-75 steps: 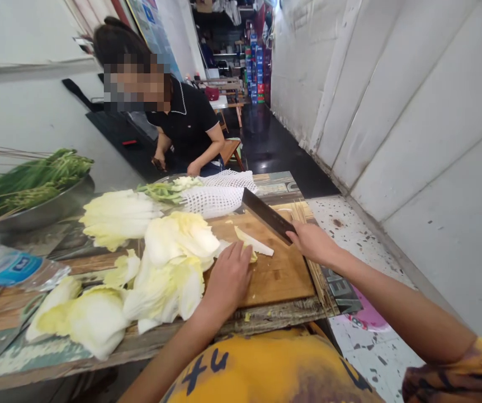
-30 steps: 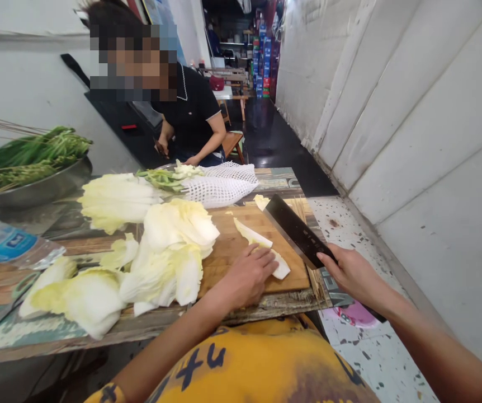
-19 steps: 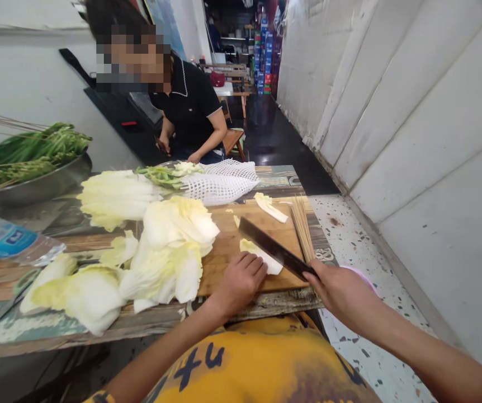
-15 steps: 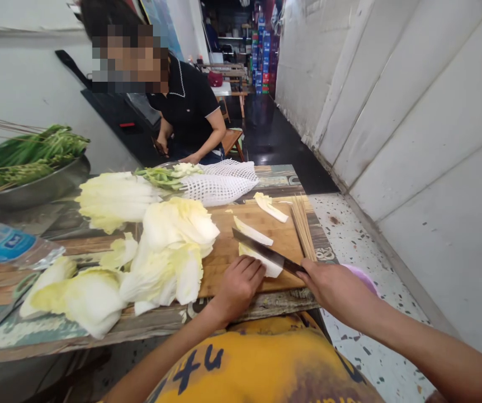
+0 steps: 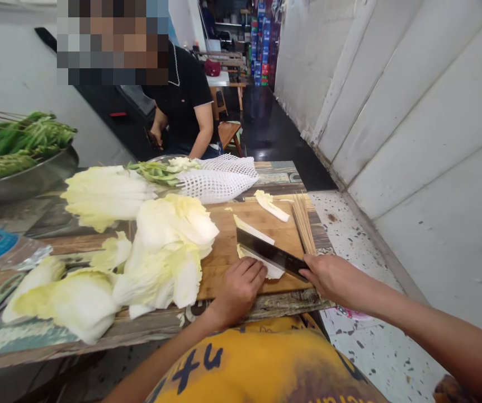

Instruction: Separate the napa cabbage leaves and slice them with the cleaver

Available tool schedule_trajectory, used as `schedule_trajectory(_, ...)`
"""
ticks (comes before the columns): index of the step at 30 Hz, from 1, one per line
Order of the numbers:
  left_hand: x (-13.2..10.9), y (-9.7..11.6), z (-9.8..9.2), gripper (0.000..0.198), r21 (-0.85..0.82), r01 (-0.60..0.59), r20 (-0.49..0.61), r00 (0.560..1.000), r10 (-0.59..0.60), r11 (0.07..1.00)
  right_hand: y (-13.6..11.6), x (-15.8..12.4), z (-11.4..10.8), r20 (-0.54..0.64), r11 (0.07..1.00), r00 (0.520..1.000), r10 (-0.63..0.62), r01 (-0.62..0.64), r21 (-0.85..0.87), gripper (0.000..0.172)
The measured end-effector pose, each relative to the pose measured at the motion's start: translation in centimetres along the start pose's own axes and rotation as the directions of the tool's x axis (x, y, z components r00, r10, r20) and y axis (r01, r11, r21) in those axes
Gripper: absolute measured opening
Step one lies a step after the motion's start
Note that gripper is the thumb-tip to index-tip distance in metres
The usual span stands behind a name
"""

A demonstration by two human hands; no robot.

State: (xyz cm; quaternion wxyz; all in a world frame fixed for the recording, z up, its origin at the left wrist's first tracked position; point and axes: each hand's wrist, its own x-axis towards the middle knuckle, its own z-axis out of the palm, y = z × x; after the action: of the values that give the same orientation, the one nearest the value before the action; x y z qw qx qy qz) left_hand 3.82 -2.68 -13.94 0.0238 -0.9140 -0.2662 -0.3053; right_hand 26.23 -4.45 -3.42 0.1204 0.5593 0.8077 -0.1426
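My right hand (image 5: pixel 328 276) grips the handle of a dark cleaver (image 5: pixel 266 253), whose blade rests across a white cabbage stem piece (image 5: pixel 271 271) on the wooden cutting board (image 5: pixel 224 257). My left hand (image 5: pixel 236 288), fingers curled, presses down on that piece just left of the blade. Two more cut cabbage pieces lie on the board, one (image 5: pixel 253 229) just beyond the blade and one (image 5: pixel 271 205) near the far edge. A heap of pale yellow cabbage leaves (image 5: pixel 169 246) lies to the left of my left hand.
A bundle of bamboo skewers (image 5: pixel 303 221) lies along the board's right side. White mesh netting (image 5: pixel 218 179) and green stems sit at the table's far end. A metal bowl of greens (image 5: pixel 18 162) stands far left. A person in a black shirt (image 5: pixel 184 101) sits beyond the table.
The cleaver came down from a raised position at the right onto the cabbage piece under my left hand. One cut piece now lies near the board's far edge.
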Motion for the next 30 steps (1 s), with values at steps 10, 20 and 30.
schedule_trajectory(10, -0.7, 0.1, 0.0, 0.028, -0.022, 0.02, -0.006, 1.0, -0.02, 1.0, -1.0, 4.2, -0.6, -0.052, 0.999, 0.998, -0.03, 0.029, -0.015, 0.026)
schedule_trajectory(20, -0.8, -0.1, -2.5, 0.019, 0.181, 0.21, 0.14, 0.962, -0.236, 0.961, 5.8, 11.2, -2.8, -0.26, 0.986, 0.952, 0.163, -0.163, 0.024, 0.031)
schedule_trajectory(30, 1.3, -5.1, -10.7, 0.032, 0.247, 0.164, 0.163, 0.965, -0.208, 0.955, 3.7, 4.5, -3.0, -0.402, 0.936, 0.866, 0.298, -0.182, 0.302, 0.028)
